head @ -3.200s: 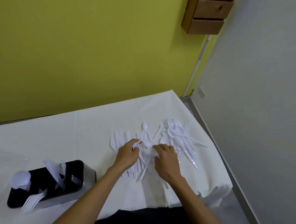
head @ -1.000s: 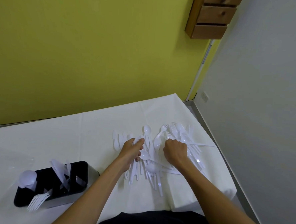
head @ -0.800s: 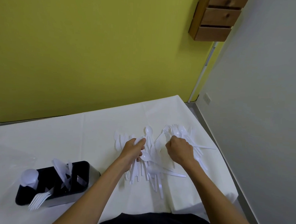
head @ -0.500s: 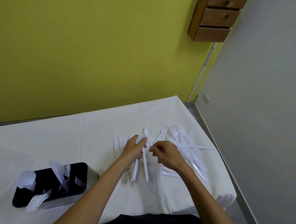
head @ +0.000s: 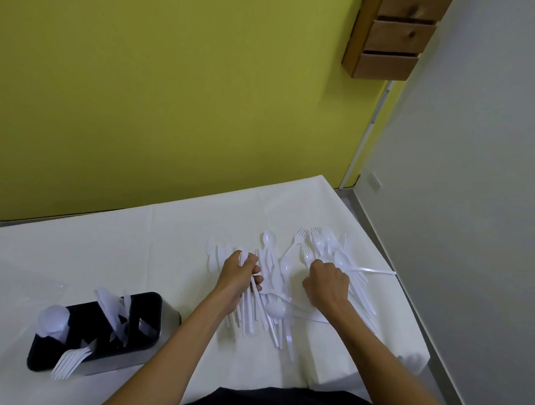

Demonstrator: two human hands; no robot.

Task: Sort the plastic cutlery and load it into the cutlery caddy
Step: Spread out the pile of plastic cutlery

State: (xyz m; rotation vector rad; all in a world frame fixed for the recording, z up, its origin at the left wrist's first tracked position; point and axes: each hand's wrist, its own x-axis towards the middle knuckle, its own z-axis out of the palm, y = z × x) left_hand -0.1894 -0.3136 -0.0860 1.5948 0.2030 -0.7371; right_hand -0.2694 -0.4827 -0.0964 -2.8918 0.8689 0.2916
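Observation:
A pile of white plastic cutlery (head: 283, 275) lies spread on the white table (head: 125, 256): spoons, forks and knives mixed. My left hand (head: 240, 274) is closed around a bunch of forks (head: 248, 307), their tines sticking up past my fingers and their handles trailing toward me. My right hand (head: 327, 282) rests curled on the right part of the pile, fingers on a fork; whether it grips it is unclear. The black cutlery caddy (head: 145, 335) stands at the near left with spoons, knives and forks in its compartments.
The table's right edge (head: 404, 292) drops to a grey floor beside a grey wall. A yellow wall runs along the table's far side. A wooden drawer unit (head: 392, 34) hangs high on the wall at upper right.
My right hand went from the left hand's bundle back to the right part of the pile. My left hand kept its bundle and barely shifted.

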